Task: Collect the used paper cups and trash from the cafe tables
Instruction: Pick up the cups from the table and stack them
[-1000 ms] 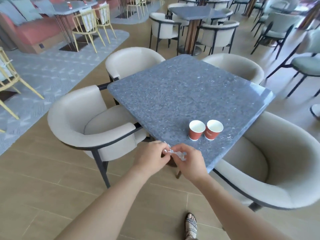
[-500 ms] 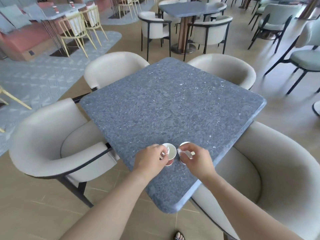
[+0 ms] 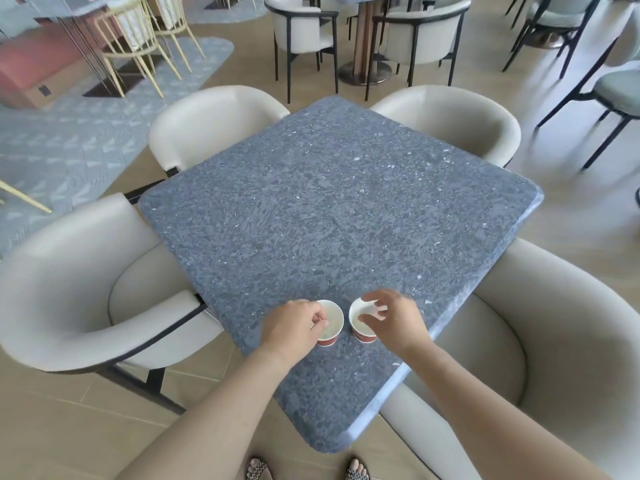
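Observation:
Two small red paper cups stand side by side near the front corner of the blue-grey stone table (image 3: 329,209). My left hand (image 3: 294,327) hovers over the left cup (image 3: 333,323), its fingers curled and thumb and forefinger pressed together above the opening; no scrap shows between them. Over the right cup (image 3: 363,336) is my right hand (image 3: 394,322), fingers spread and relaxed just above the rim. A pale bit lies blurred under its fingertips, inside the cup.
Cream tub chairs ring the table: one at the left (image 3: 86,289), one at the right (image 3: 554,341), two at the far side (image 3: 214,123) (image 3: 450,119). More tables and chairs fill the room behind. My sandalled feet (image 3: 256,469) are on the tiled floor.
Both hands carried bits of clear wrapper from the table's edge to above the cups. The right hand's fingers have spread and the wrapper is no longer in them.

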The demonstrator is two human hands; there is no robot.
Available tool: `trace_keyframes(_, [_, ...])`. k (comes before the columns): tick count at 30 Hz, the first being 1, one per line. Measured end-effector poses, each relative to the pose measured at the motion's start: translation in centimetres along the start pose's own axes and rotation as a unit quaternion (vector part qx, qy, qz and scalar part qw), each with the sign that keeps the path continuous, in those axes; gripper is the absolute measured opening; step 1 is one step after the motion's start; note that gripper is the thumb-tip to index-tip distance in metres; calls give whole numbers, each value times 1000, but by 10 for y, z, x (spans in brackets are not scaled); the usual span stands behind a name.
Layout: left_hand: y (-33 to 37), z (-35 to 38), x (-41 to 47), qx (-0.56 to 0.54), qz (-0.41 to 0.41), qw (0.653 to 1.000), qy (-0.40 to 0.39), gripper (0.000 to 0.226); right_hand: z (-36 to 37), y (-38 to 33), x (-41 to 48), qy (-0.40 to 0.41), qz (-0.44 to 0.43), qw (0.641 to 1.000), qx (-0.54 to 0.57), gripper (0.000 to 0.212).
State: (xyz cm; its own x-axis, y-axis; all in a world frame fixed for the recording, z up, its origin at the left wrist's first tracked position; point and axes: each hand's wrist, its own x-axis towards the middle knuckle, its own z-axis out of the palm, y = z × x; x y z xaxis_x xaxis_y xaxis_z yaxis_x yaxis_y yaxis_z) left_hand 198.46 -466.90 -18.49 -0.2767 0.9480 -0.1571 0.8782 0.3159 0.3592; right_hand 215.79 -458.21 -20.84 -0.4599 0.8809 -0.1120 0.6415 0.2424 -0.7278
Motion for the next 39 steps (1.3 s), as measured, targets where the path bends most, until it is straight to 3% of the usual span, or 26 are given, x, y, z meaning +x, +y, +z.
trace_keyframes(8, [-2, 18, 0, -16, 6, 1000, -11, 14, 8, 16, -6, -74, -63, 985, -144, 24])
trace_keyframes(12, [-3, 26, -3, -4, 25, 999, -34, 23, 15, 22, -13, -81, -104, 964, -230, 22])
trace_keyframes(17, [-6, 30, -6, 44, 43, 996, -64, 16, 22, 25, -18, -82, -112, 949, -282, 22])
trace_keyframes(27, [-1, 18, -13, 5, 32, 999, 1, 11, 14, 11, -21, -43, -110, 968, -220, 22])
trace_keyframes(39, [-18, -4, -40, -43, 4, 995, 87, 9, 12, -51, -28, -16, -192, 966, -174, 20])
